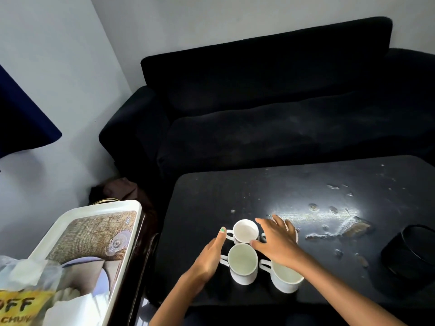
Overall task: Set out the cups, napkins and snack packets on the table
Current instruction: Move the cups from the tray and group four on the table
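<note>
Both hands lie flat-fingered over a cluster of white handled ceramic cups (243, 262) on the scuffed black worktop (306, 189): the left hand (209, 257) beside them, the right hand (277, 241) spread above one (mostly hidden). A white picture-printed tray (70, 222) at left holds white napkins (73, 309) and a yellow-labelled snack packet (16, 307).

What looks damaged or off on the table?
The table top is damaged: its dark surface is chipped and flaking right of the cups, with a bigger peeled patch and scattered specks toward the far right corner. The cups stand upright and close together; nothing looks spilled.
</note>
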Action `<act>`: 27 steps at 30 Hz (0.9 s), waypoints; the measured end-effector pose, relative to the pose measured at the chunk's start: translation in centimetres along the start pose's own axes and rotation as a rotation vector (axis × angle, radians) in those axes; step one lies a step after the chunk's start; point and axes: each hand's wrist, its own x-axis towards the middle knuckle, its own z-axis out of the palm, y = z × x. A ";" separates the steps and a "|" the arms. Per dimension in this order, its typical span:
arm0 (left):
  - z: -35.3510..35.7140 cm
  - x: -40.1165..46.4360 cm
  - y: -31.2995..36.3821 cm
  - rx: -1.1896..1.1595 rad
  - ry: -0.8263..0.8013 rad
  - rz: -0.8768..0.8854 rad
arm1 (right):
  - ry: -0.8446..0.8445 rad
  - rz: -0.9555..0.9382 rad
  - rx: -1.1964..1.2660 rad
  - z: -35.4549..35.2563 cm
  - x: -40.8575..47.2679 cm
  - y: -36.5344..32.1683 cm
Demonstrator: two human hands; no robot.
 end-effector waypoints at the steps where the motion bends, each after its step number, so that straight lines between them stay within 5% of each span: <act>1: -0.2 0.2 0.2 0.022 -0.032 -0.011 | -0.025 0.001 -0.015 0.1 0.2 0.0; 10: -1.3 2.8 0.9 0.088 -0.345 0.004 | -0.091 -0.043 -0.063 -0.1 2.3 0.6; 16: -1.3 5.1 2.0 0.025 -0.319 0.066 | -0.143 -0.049 -0.004 -0.9 5.2 0.4; 22: -0.4 9.3 2.8 -0.117 -0.172 0.129 | -0.172 -0.005 0.354 -1.5 9.1 0.7; 27: -0.8 11.8 2.8 0.170 -0.126 0.063 | -0.122 0.055 0.525 -1.2 12.0 0.9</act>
